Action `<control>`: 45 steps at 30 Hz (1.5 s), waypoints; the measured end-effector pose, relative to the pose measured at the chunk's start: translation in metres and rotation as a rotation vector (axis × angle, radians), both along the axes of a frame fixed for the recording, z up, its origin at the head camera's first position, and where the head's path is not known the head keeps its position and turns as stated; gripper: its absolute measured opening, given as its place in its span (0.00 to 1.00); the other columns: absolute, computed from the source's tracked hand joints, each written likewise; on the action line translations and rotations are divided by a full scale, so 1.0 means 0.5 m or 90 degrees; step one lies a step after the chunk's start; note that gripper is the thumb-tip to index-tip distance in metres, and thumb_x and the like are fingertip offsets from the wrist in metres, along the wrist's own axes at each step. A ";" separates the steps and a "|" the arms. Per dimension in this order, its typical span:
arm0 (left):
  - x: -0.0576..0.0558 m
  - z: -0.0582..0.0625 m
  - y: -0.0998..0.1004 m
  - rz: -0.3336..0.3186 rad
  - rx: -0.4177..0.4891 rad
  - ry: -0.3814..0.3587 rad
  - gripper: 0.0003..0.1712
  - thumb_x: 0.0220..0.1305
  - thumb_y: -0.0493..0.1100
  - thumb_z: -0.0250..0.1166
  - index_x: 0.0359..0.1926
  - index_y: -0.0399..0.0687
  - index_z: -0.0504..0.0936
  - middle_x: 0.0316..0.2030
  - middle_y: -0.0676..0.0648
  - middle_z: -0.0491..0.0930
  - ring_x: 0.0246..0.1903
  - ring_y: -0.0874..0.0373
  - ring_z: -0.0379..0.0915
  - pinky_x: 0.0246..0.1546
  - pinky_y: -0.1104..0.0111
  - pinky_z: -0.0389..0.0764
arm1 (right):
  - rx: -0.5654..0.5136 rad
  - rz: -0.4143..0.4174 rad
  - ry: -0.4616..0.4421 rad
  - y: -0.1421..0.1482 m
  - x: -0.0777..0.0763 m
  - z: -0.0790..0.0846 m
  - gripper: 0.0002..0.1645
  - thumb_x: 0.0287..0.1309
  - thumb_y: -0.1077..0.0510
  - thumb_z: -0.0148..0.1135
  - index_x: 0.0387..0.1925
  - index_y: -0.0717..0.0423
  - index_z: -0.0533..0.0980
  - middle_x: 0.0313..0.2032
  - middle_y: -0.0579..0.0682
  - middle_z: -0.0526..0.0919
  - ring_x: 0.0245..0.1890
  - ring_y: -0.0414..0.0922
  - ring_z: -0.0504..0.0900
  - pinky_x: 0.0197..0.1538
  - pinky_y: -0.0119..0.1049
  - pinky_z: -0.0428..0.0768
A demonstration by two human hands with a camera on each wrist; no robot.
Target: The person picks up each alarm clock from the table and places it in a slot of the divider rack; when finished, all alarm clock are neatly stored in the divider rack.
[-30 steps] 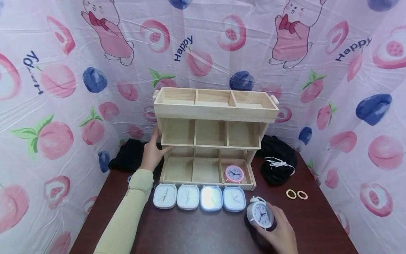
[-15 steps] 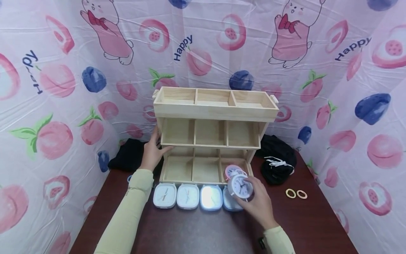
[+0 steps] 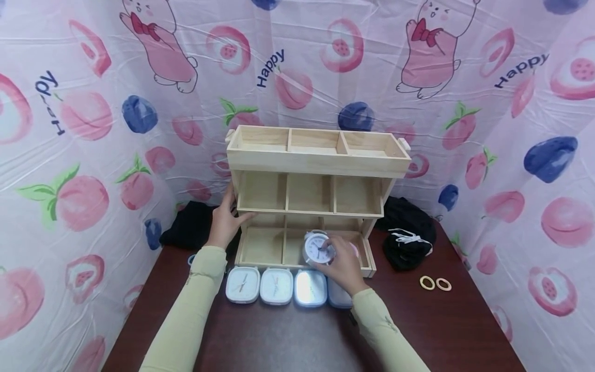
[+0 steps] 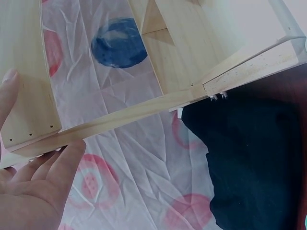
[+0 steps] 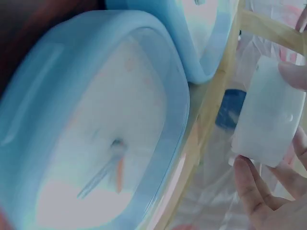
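Note:
A three-tier wooden organizer (image 3: 316, 164) with divided trays stands at the back of the table. My left hand (image 3: 224, 223) grips its left side, thumb at the middle tray's front edge and fingers behind the side strip. My right hand (image 3: 345, 262) holds a round white alarm clock (image 3: 314, 251), face up, over the middle compartment of the lowest tray. In the right wrist view the thumb and fingers pinch the clock's casing (image 5: 266, 115). Mostly hidden behind the right hand, a pink clock (image 3: 355, 250) sits in the lowest tray's right compartment.
Square clocks, white (image 3: 243, 285) and light blue (image 3: 310, 289), stand in a row before the organizer. Black cloth (image 3: 188, 226) lies left, a black pouch (image 3: 405, 248) with white cord right. Two yellow rings (image 3: 426, 282) lie on the dark table (image 3: 465, 325). Patterned curtains surround it.
My right hand has carried the white alarm clock from the table's right side, left and back to over the lowest tray. The left hand keeps its grip on the organizer.

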State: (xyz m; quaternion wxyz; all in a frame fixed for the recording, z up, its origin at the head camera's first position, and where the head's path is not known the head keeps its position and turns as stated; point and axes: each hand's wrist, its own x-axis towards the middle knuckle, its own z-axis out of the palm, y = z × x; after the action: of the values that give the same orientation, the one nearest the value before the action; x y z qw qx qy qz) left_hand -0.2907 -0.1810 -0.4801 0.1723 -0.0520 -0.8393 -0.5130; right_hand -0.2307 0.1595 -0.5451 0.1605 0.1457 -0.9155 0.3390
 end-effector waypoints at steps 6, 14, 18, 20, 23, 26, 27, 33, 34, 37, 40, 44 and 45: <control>0.001 -0.002 -0.001 -0.003 0.007 0.003 0.68 0.61 0.38 0.81 0.87 0.71 0.45 0.77 0.34 0.69 0.75 0.39 0.70 0.75 0.49 0.77 | -0.001 0.028 -0.029 -0.039 -0.042 -0.011 0.32 0.37 0.46 0.91 0.40 0.52 0.80 0.43 0.50 0.86 0.47 0.53 0.83 0.52 0.50 0.84; 0.003 0.002 -0.002 -0.014 0.016 -0.002 0.67 0.62 0.37 0.79 0.87 0.73 0.44 0.79 0.38 0.67 0.77 0.43 0.67 0.77 0.50 0.75 | 0.042 0.036 -0.111 -0.065 -0.080 -0.030 0.30 0.41 0.43 0.89 0.42 0.51 0.83 0.50 0.54 0.89 0.54 0.59 0.83 0.58 0.55 0.86; 0.004 0.000 -0.001 -0.015 0.017 0.001 0.68 0.62 0.37 0.79 0.87 0.71 0.44 0.80 0.39 0.65 0.78 0.43 0.67 0.76 0.50 0.75 | 0.082 0.047 -0.110 -0.069 -0.090 -0.047 0.28 0.40 0.42 0.89 0.39 0.49 0.83 0.45 0.52 0.89 0.47 0.56 0.82 0.49 0.51 0.86; 0.004 -0.001 -0.001 -0.016 0.014 0.005 0.68 0.62 0.37 0.80 0.87 0.70 0.44 0.80 0.39 0.65 0.77 0.43 0.67 0.76 0.50 0.76 | 0.097 0.049 -0.103 -0.069 -0.092 -0.054 0.28 0.40 0.43 0.89 0.38 0.49 0.82 0.44 0.52 0.89 0.46 0.55 0.81 0.48 0.50 0.85; 0.004 -0.001 0.000 -0.015 0.013 0.013 0.68 0.61 0.37 0.80 0.87 0.70 0.45 0.79 0.39 0.67 0.77 0.43 0.68 0.76 0.50 0.76 | 0.107 0.051 -0.098 -0.069 -0.092 -0.056 0.27 0.39 0.45 0.90 0.36 0.49 0.82 0.42 0.52 0.89 0.44 0.54 0.81 0.46 0.49 0.84; 0.004 0.000 0.000 -0.012 0.012 0.018 0.68 0.60 0.36 0.81 0.87 0.69 0.45 0.79 0.39 0.66 0.77 0.42 0.68 0.75 0.50 0.77 | 0.115 0.056 -0.109 -0.068 -0.093 -0.052 0.24 0.40 0.46 0.89 0.34 0.50 0.83 0.39 0.51 0.89 0.43 0.53 0.81 0.46 0.49 0.84; 0.004 0.001 0.000 -0.012 0.012 0.017 0.68 0.60 0.36 0.80 0.87 0.68 0.45 0.79 0.39 0.66 0.77 0.42 0.68 0.75 0.49 0.77 | 0.120 0.057 -0.117 -0.068 -0.093 -0.051 0.23 0.41 0.46 0.89 0.33 0.50 0.84 0.38 0.51 0.89 0.43 0.53 0.81 0.46 0.49 0.84; 0.005 0.002 -0.002 -0.009 0.008 0.012 0.68 0.61 0.35 0.80 0.88 0.68 0.44 0.80 0.39 0.65 0.77 0.43 0.67 0.75 0.50 0.77 | 0.113 0.075 -0.155 -0.062 -0.085 -0.040 0.18 0.50 0.47 0.85 0.35 0.53 0.88 0.41 0.52 0.89 0.45 0.53 0.82 0.50 0.50 0.85; 0.004 0.002 -0.002 -0.010 0.008 0.013 0.68 0.61 0.35 0.80 0.88 0.68 0.44 0.80 0.39 0.64 0.77 0.43 0.67 0.75 0.49 0.77 | 0.104 0.079 -0.151 -0.060 -0.080 -0.036 0.17 0.51 0.48 0.85 0.36 0.54 0.88 0.44 0.54 0.89 0.48 0.55 0.83 0.53 0.52 0.86; 0.005 0.002 -0.002 -0.010 0.009 0.010 0.68 0.61 0.36 0.79 0.87 0.70 0.44 0.80 0.40 0.64 0.78 0.43 0.66 0.76 0.49 0.76 | 0.092 0.077 -0.136 -0.050 -0.061 -0.025 0.16 0.54 0.51 0.83 0.39 0.57 0.89 0.51 0.60 0.88 0.57 0.61 0.81 0.60 0.58 0.85; 0.008 0.000 -0.003 -0.011 0.011 0.004 0.68 0.62 0.37 0.79 0.87 0.72 0.44 0.81 0.40 0.63 0.78 0.44 0.66 0.76 0.50 0.76 | 0.101 0.058 -0.123 -0.036 -0.038 -0.016 0.16 0.55 0.51 0.82 0.40 0.57 0.89 0.49 0.59 0.87 0.56 0.59 0.81 0.57 0.55 0.86; 0.010 0.000 -0.003 -0.012 0.013 0.001 0.67 0.62 0.38 0.80 0.87 0.73 0.44 0.81 0.41 0.63 0.78 0.44 0.65 0.76 0.51 0.75 | 0.130 0.037 -0.099 -0.008 -0.007 -0.004 0.15 0.56 0.49 0.81 0.36 0.56 0.88 0.38 0.52 0.83 0.43 0.50 0.80 0.43 0.46 0.84; 0.010 0.001 -0.003 -0.012 0.014 0.001 0.67 0.62 0.38 0.80 0.87 0.73 0.44 0.81 0.41 0.63 0.78 0.44 0.65 0.76 0.51 0.75 | 0.134 0.033 -0.098 0.000 0.001 -0.002 0.15 0.56 0.49 0.81 0.35 0.55 0.87 0.37 0.51 0.82 0.41 0.48 0.79 0.41 0.44 0.82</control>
State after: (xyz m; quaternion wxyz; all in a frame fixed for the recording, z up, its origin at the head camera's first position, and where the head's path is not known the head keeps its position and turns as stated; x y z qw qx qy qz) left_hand -0.2856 -0.1825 -0.4796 0.1684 -0.0584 -0.8330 -0.5238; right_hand -0.2303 0.1594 -0.5461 0.0649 0.1593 -0.9515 0.2550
